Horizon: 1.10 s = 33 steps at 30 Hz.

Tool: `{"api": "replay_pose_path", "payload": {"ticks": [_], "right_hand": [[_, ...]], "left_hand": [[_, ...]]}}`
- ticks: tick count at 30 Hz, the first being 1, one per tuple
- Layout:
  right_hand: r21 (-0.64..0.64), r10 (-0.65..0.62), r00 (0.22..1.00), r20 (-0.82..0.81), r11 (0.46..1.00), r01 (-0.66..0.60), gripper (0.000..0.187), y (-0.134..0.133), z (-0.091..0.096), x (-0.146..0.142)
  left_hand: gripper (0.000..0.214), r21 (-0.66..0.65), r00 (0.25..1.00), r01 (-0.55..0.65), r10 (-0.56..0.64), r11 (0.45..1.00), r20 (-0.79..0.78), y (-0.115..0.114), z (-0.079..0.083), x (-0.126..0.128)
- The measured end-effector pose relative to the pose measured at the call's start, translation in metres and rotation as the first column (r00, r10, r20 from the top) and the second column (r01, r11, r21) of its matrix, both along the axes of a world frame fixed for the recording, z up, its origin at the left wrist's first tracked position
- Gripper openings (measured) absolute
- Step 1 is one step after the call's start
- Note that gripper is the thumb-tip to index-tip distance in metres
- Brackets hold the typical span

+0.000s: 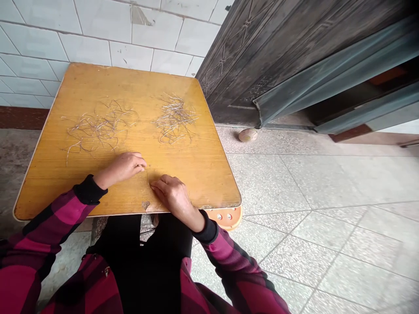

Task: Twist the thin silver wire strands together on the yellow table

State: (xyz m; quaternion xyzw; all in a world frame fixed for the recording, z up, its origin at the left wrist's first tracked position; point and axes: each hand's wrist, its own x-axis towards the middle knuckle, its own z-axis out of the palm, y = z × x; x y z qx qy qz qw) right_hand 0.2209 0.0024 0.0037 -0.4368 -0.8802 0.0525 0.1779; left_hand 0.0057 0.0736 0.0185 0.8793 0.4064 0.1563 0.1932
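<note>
A square wooden tabletop (pixel 131 85) with a yellow finish lies in front of me. Two loose tangles of thin silvery strands rest on it: a wider, wavy one (pixel 98 127) on the left and a denser, straighter one (pixel 175 118) on the right. My left hand (pixel 121 169) rests on the wood just below the left tangle, its fingers curled. My right hand (pixel 172 196) lies near the front edge, fingertips close to my left hand. Any fine strand between the fingers is too thin to make out.
Behind the table rises a white tiled wall (pixel 108 39). A dark metal door (pixel 278 56) stands to the right, with a small round stone-like object (pixel 248 135) on the speckled tile floor (pixel 294 244). An orange plastic piece (pixel 225 217) shows beneath the table's near right corner.
</note>
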Motion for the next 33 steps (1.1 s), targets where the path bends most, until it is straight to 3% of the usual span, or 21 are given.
{"api": "replay_pose_path", "payload": {"ticks": [6, 11, 14, 16, 18, 21, 25, 28, 33], "right_hand": [[0.034, 0.023, 0.998, -0.056, 0.999, -0.022, 0.017, 0.002, 0.000, 0.001], [-0.015, 0.016, 0.996, -0.084, 1.000, -0.017, 0.020, 0.005, 0.004, 0.007], [-0.058, 0.035, 0.994, -0.108, 0.997, -0.041, 0.022, 0.008, 0.008, 0.011], [-0.065, 0.073, 0.989, -0.131, 0.995, -0.082, 0.023, 0.011, 0.010, 0.015], [-0.056, 0.125, 0.982, -0.140, 0.989, -0.134, 0.024, 0.015, 0.013, 0.020], [-0.028, 0.176, 0.977, -0.116, 0.983, -0.181, 0.025, 0.021, 0.018, 0.027], [-0.020, 0.209, 0.976, -0.068, 0.977, -0.211, 0.023, 0.025, 0.025, 0.029], [0.016, 0.197, 0.980, -0.023, 0.980, -0.197, 0.020, 0.022, 0.026, 0.022], [0.191, 0.092, 0.995, 0.035, 0.977, -0.097, 0.022, 0.016, 0.020, 0.005]], "left_hand": [[0.019, 0.062, 0.999, 0.023, -0.025, 0.998, 0.026, -0.003, -0.009, 0.008], [0.021, 0.048, 0.997, 0.012, -0.016, 0.999, 0.069, -0.006, -0.007, 0.008], [0.018, -0.040, 0.993, -0.024, 0.028, 0.999, 0.112, -0.002, -0.004, 0.007], [0.016, -0.203, 0.986, -0.021, 0.053, 0.979, 0.157, 0.001, 0.001, 0.005], [0.014, -0.412, 0.974, 0.012, 0.082, 0.911, 0.209, 0.004, 0.008, 0.003], [0.012, -0.670, 0.956, 0.050, 0.158, 0.741, 0.247, 0.003, 0.019, 0.000], [0.011, -0.855, 0.912, 0.048, 0.328, 0.516, 0.249, -0.003, 0.027, 0.003], [0.011, -0.889, 0.856, 0.041, 0.443, 0.457, 0.268, -0.006, 0.028, 0.008], [0.018, -0.897, 0.800, 0.006, 0.536, 0.441, 0.269, -0.008, 0.028, 0.012]]}}
